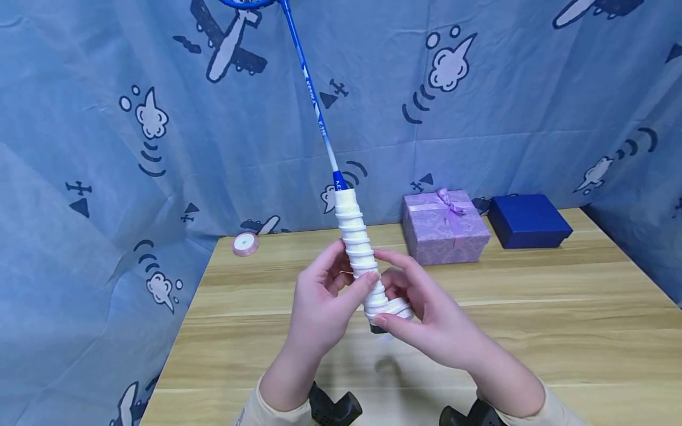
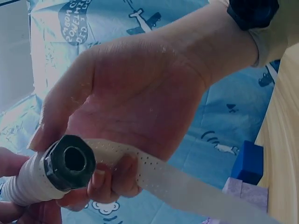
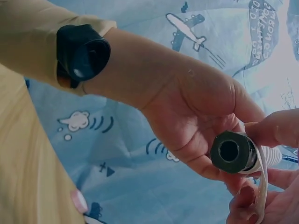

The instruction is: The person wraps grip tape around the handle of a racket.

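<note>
A blue badminton racket (image 1: 309, 83) is held tilted above the table, its handle toward me. White ridged grip tape (image 1: 351, 222) covers the handle down to the dark butt cap (image 3: 229, 151). My left hand (image 1: 322, 302) grips the handle around its middle, thumb lying on the wraps. At the lower end, my right hand (image 1: 442, 319) has its thumb on the wrapped handle. In the left wrist view, the right hand's curled fingers hold the loose perforated strip (image 2: 187, 186) of tape, which trails off to the lower right. The racket's head is mostly cut off at the top.
A purple gift box (image 1: 446, 231) with a ribbon stands at the back of the wooden table (image 1: 266, 355), beside a dark blue box (image 1: 530, 222). A pink-rimmed tape roll (image 1: 245, 244) lies at the back left. Blue printed cloth (image 1: 160, 59) hangs behind.
</note>
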{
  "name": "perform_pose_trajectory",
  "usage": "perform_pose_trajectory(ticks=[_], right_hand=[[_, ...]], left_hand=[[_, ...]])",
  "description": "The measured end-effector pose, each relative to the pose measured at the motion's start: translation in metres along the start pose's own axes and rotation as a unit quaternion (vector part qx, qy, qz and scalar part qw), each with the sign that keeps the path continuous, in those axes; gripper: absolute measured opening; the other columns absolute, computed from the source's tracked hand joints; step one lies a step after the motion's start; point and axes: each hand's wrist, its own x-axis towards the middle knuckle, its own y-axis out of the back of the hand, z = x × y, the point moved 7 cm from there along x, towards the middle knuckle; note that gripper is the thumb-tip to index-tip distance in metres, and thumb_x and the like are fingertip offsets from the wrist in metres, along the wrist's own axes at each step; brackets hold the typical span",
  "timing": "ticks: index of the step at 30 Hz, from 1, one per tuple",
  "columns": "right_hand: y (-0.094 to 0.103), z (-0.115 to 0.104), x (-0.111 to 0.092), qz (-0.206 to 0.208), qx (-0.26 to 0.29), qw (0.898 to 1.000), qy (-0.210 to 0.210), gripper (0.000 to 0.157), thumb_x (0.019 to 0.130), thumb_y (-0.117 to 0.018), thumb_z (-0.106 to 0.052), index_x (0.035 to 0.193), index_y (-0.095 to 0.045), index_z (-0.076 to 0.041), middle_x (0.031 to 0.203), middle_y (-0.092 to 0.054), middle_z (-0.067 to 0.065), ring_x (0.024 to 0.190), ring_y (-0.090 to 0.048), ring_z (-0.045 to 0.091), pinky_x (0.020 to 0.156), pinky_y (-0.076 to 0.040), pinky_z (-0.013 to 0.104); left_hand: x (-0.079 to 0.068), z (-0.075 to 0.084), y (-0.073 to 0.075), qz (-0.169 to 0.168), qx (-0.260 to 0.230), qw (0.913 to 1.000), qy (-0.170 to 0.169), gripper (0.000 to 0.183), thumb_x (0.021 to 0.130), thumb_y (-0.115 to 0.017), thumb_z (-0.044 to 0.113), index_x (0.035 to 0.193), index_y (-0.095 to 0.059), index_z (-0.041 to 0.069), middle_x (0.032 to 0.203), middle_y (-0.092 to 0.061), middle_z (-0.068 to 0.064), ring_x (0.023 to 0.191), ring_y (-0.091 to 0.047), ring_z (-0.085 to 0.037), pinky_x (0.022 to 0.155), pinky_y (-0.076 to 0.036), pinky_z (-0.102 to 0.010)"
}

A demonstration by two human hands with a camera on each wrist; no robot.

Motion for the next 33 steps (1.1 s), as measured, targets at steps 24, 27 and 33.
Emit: perform_pose_trajectory(ticks=[24, 27, 33], right_hand=[[-0.0053, -0.0056, 0.0006, -0.060, 0.146, 0.987, 0.009, 0.073, 0.095, -0.056, 0.018, 0.157, -0.020, 0.004, 0.120, -0.062, 0.009, 0.100, -0.061, 0.018, 0.082, -0.058, 0.025], [-0.0052, -0.0035, -0.0006, -0.047, 0.114, 0.992, 0.000, 0.073, 0.094, -0.061, 0.015, 0.156, -0.024, 0.004, 0.118, -0.061, 0.008, 0.093, -0.058, 0.020, 0.075, -0.057, 0.025], [-0.0049, -0.0027, -0.0009, -0.040, 0.108, 0.993, -0.007, 0.075, 0.093, -0.063, 0.014, 0.156, -0.025, 0.002, 0.119, -0.060, 0.011, 0.094, -0.058, 0.019, 0.074, -0.059, 0.026]], left_hand=[[-0.0027, 0.0014, -0.0066, -0.071, -0.068, 0.9948, -0.025, 0.049, 0.095, -0.068, 0.000, 0.142, -0.053, -0.003, 0.128, -0.054, -0.018, 0.107, -0.058, -0.021, 0.096, -0.055, -0.023], [-0.0025, 0.0019, -0.0059, -0.045, -0.021, 0.9986, -0.022, 0.045, 0.090, -0.077, 0.000, 0.132, -0.060, -0.001, 0.120, -0.057, -0.013, 0.102, -0.060, -0.022, 0.092, -0.056, -0.024], [-0.0036, 0.0034, -0.0009, 0.018, -0.011, 0.9997, 0.009, 0.050, 0.084, -0.081, -0.003, 0.127, -0.057, -0.001, 0.114, -0.066, -0.015, 0.096, -0.063, -0.022, 0.088, -0.059, -0.026]])
